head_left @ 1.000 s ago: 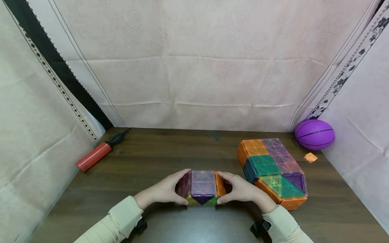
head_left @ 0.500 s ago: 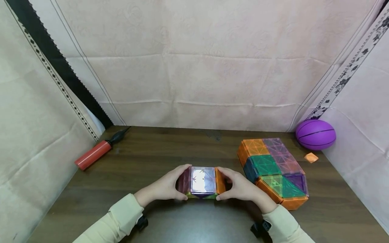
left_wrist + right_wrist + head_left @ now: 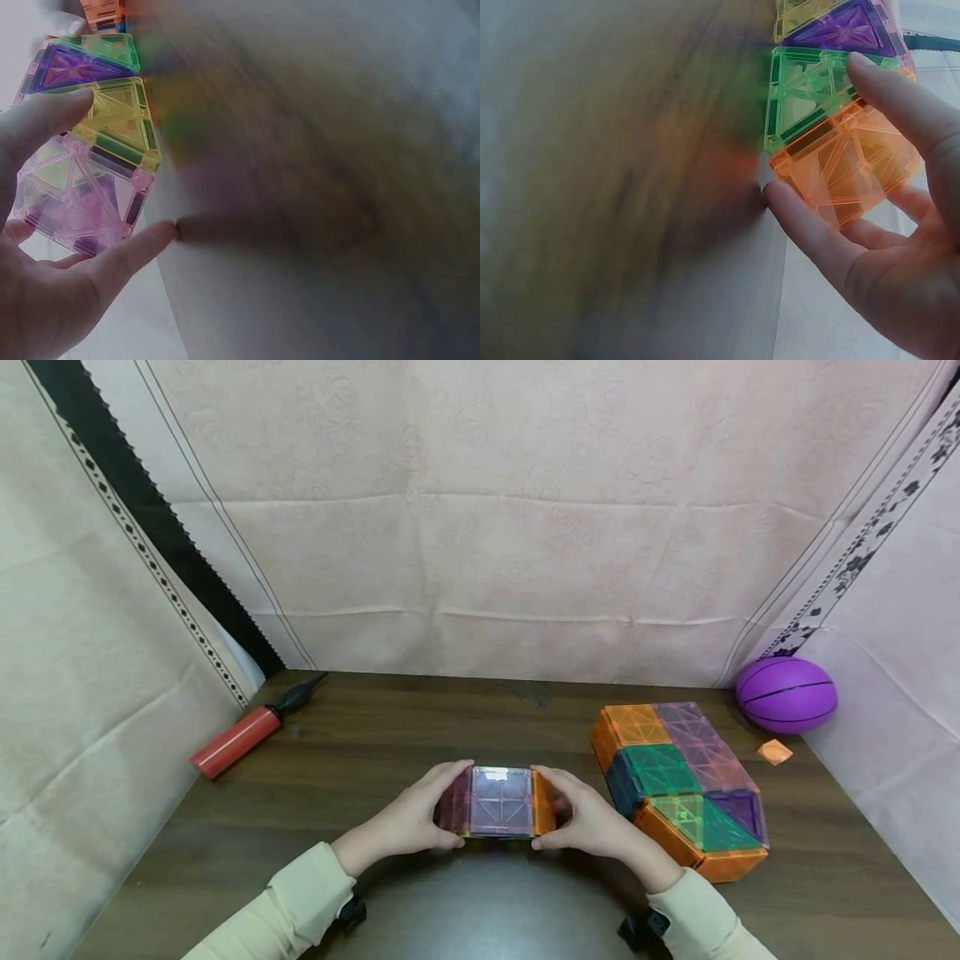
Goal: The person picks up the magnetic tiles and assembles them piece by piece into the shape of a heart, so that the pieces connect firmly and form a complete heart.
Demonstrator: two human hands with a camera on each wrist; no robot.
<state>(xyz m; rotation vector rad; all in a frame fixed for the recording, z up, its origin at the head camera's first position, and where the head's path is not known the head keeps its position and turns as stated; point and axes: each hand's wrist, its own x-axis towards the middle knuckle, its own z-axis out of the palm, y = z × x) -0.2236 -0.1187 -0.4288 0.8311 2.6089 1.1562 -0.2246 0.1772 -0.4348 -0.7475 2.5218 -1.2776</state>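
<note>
A small block built of translucent magnetic tiles [image 3: 501, 803] is held between my two hands over the near middle of the table. My left hand [image 3: 411, 814] grips its maroon-looking end, thumb at the near side and fingers curling round the far side. My right hand [image 3: 592, 814] grips the orange end the same way. In the left wrist view the end tile [image 3: 79, 191] is pink, beside a yellow triangle tile [image 3: 124, 120] under the thumb. The right wrist view shows the orange end tile [image 3: 847, 161] and a green triangle tile [image 3: 802, 94] near the thumb.
A larger magnetic-tile structure [image 3: 678, 785] in orange, green and purple stands right of my right hand. Behind it lie a purple ball [image 3: 786, 695] and a small orange piece [image 3: 775, 752]. A red hand pump [image 3: 236, 742] lies at the left. Cloth walls [image 3: 480, 568] enclose the wooden table [image 3: 390, 718].
Both hands have shifted the tile block slightly away from me. Its near face, with the purple triangle, has dropped out of sight in the head view, and more of the top shows.
</note>
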